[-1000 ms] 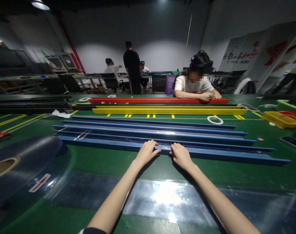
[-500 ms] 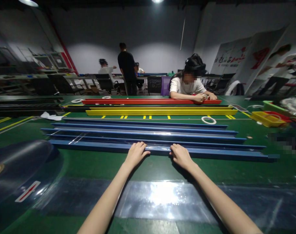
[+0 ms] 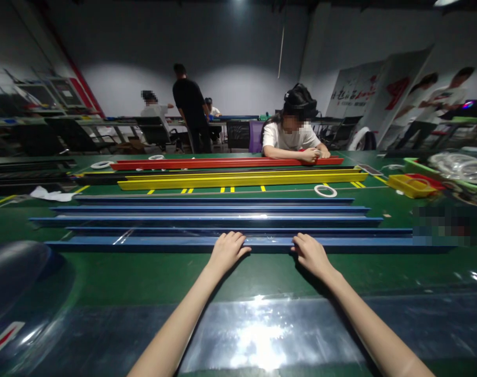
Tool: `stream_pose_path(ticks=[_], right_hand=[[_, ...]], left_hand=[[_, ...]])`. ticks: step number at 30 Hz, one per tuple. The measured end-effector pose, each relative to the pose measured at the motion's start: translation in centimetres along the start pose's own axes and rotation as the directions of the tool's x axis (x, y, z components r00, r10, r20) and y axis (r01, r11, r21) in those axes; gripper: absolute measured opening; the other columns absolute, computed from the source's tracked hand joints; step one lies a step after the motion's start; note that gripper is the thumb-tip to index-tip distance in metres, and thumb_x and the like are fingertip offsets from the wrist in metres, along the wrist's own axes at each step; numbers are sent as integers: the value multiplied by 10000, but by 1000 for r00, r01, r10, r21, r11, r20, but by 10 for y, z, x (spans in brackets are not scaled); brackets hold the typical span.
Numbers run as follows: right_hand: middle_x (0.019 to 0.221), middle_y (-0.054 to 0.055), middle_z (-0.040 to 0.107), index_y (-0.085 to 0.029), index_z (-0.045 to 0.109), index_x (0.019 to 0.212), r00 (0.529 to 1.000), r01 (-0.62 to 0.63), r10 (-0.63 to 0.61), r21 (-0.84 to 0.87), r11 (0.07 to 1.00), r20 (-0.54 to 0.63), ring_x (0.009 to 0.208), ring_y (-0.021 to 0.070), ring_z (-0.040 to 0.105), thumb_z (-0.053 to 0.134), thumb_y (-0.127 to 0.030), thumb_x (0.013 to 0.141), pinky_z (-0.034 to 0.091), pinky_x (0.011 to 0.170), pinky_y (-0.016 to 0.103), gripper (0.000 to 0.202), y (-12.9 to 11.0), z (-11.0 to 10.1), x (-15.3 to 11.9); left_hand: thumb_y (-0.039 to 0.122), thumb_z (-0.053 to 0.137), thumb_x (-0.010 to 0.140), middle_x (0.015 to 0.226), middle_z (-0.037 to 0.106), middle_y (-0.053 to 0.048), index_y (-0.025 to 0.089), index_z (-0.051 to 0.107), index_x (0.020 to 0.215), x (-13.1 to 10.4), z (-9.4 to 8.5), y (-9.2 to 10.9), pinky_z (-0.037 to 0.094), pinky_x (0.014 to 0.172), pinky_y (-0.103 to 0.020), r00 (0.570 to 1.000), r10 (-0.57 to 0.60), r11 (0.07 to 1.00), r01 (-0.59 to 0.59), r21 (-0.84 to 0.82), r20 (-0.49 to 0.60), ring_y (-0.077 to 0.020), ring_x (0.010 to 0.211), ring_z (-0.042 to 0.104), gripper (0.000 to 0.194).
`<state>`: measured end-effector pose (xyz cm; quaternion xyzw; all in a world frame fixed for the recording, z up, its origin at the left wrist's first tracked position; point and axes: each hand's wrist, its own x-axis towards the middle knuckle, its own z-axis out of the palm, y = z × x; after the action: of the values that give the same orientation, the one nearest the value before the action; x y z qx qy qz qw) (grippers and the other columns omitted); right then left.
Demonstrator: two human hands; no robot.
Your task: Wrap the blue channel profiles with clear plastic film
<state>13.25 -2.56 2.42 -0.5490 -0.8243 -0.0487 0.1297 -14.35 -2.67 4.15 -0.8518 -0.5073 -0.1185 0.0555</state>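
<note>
My left hand (image 3: 228,252) and my right hand (image 3: 312,255) are at the nearest blue channel strip (image 3: 175,244), a short gap between them. The fingers of both hands curl over its near wall, thumbs on the front side, gripping it. Shiny clear film (image 3: 266,241) seems to lie inside the channel between the hands; its edges are hard to make out. Beyond this strip, more blue channel strips (image 3: 207,220) lie parallel. Nearer to me, a wide sheet of clear film (image 3: 207,335) stretches under my forearms.
A large film roll (image 3: 14,272) rests at the left. Farther back lie a yellow strip (image 3: 238,181), a red strip (image 3: 222,164) and a tape ring (image 3: 325,191). A yellow tray (image 3: 411,186) stands at the right. A co-worker (image 3: 291,136) leans over the far side.
The view has turned slightly right. My hands have moved a little farther apart along the near blue channel strip, the right hand shifting rightward most. Both still grip its near wall.
</note>
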Motion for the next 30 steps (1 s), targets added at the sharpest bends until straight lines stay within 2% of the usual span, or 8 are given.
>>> stream_pose_path(ticks=[8,18,23,30], right_hand=[[871,75,549,-173,543,859,997,34,-33,17,999,-64,821,204,462,391,-173,867,309,700,293,152,-1,8,-4],[887,76,549,-164,559,887,996,34,-34,6,999,-79,836,204,455,410,-165,864,300,708,290,151,-1,11,-5],[867,67,546,-164,563,878,994,33,-32,2,999,-102,820,200,449,431,-170,862,296,694,288,133,-2,11,-5],[858,64,549,-164,565,854,995,24,-24,6,1000,-100,821,200,452,450,-158,857,297,692,288,116,-4,9,-5]], left_hand=[[484,326,908,989,653,-61,196,570,973,-6,11,-1,350,746,-310,999,-37,999,37,37,-21,-197,912,562,383],[482,335,906,852,661,-52,184,576,870,-7,11,2,333,710,-304,997,-70,996,72,61,-21,-192,807,585,385],[485,366,896,809,664,-44,182,570,805,-5,7,3,325,675,-287,996,-84,995,82,61,20,-185,785,596,376],[484,380,894,820,671,-34,186,580,812,-1,2,3,338,673,-280,991,-109,993,106,49,81,-184,793,607,368]])
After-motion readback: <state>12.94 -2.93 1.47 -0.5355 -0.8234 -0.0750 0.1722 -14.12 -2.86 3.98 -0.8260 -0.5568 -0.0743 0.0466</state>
